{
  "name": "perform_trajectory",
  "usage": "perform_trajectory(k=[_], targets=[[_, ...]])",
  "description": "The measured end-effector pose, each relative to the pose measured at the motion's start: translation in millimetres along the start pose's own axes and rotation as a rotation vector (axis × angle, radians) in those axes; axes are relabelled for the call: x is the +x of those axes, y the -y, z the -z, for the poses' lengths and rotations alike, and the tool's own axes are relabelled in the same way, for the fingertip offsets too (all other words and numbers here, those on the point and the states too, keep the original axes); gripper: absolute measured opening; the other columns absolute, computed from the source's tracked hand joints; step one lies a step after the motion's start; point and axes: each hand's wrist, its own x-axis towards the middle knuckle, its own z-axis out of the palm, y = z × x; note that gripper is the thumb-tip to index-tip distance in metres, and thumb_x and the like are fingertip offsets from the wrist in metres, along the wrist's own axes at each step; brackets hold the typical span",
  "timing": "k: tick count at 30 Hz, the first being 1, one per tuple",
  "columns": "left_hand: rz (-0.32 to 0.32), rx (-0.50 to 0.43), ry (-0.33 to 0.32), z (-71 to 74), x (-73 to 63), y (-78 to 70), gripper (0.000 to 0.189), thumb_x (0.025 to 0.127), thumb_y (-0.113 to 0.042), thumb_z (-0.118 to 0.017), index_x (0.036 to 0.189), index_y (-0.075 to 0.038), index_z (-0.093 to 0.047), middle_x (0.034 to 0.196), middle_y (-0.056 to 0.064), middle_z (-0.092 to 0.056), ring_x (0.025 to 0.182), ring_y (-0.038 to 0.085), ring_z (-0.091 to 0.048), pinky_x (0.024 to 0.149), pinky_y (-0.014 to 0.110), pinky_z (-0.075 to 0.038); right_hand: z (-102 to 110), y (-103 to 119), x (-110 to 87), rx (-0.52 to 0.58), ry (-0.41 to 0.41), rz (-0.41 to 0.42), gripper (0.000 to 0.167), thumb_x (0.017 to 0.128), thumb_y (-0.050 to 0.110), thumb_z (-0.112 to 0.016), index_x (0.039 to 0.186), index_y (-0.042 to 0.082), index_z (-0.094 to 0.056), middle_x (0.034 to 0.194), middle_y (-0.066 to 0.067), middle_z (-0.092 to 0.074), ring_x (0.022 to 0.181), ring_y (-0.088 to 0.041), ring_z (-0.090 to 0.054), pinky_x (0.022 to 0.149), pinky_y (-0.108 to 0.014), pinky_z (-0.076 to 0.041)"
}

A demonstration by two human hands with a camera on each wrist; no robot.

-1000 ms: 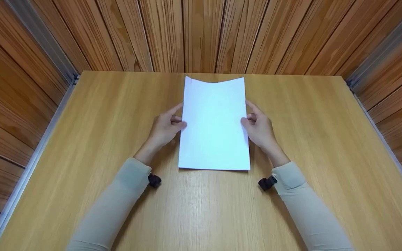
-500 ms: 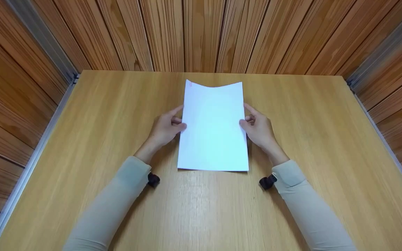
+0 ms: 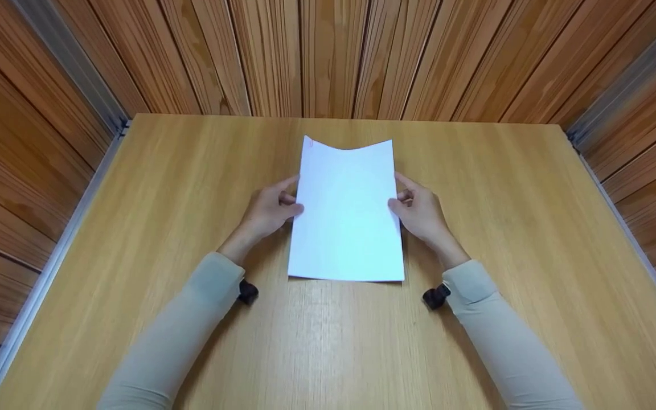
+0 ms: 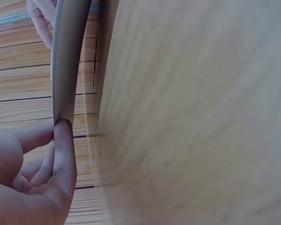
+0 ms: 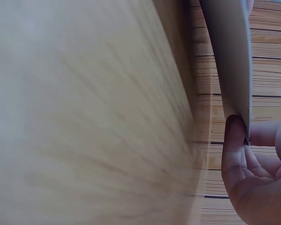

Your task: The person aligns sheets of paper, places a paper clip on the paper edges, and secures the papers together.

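A white sheet of paper [image 3: 345,222] is held between both hands above the table, its far edge dipping in the middle. A small reddish mark shows near its far left corner. My left hand [image 3: 271,210] pinches the left edge, thumb on top and fingers behind. On the opposite edge my right hand [image 3: 421,213] pinches the paper in the same way. From the left wrist, the paper [image 4: 68,61] appears edge-on and curved, gripped between thumb and index finger. The right wrist view shows the underside of the paper [image 5: 232,61] in the right hand's grip.
The wooden table [image 3: 328,347] extends around the hands. Wood-plank walls [image 3: 328,57] stand at the back and on both sides, with metal rails [image 3: 49,267] along the table's sides. A small black device [image 3: 436,297] sits at each wrist.
The paper's far edge has come lower and nearer, and its sag has grown deeper. My right hand has shifted slightly left and nearer. Both hands keep their pinch.
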Motion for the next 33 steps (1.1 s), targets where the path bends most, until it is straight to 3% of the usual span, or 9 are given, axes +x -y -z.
perform_trajectory(k=[9,15,21,33], targets=[[0.028,0.003,0.032,0.4,1.6,0.7,0.07,0.104,-0.018,-0.07,0.166,-0.023,-0.037,0.114,0.006,-0.065,0.1,0.023,-0.067,0.087,0.032,-0.058,-1.5,-0.9,2.2,-0.019,0.023,-0.012,0.061,0.105,0.012,-0.064,0.163,0.009,-0.043,0.103,-0.011,-0.061,0.09,-0.023,-0.059,0.067,-0.021,-0.049],[0.026,0.024,0.045,0.2,5.9,0.7,0.068,0.104,-0.014,-0.07,0.165,-0.02,-0.04,0.114,0.008,-0.068,0.099,0.023,-0.068,0.087,0.034,-0.059,-1.8,-1.4,2.6,-0.024,0.028,-0.007,0.06,0.105,0.01,-0.064,0.162,0.008,-0.045,0.101,-0.011,-0.06,0.085,-0.022,-0.058,0.063,-0.02,-0.046],[0.034,0.047,0.045,-0.3,6.6,0.1,0.069,0.103,-0.014,-0.071,0.165,-0.02,-0.04,0.111,0.008,-0.068,0.097,0.024,-0.068,0.083,0.032,-0.058,-2.6,-0.5,2.9,-0.037,0.039,-0.02,0.06,0.106,0.011,-0.064,0.162,0.009,-0.044,0.103,-0.011,-0.061,0.095,-0.023,-0.061,0.072,-0.021,-0.05],[0.071,0.084,0.062,1.2,6.3,1.5,0.072,0.103,-0.018,-0.072,0.166,-0.021,-0.038,0.11,0.008,-0.067,0.093,0.024,-0.067,0.08,0.03,-0.056,-2.3,-0.2,3.3,-0.077,0.064,-0.037,0.061,0.107,0.013,-0.063,0.164,0.009,-0.041,0.106,-0.012,-0.06,0.1,-0.025,-0.061,0.076,-0.023,-0.052]])
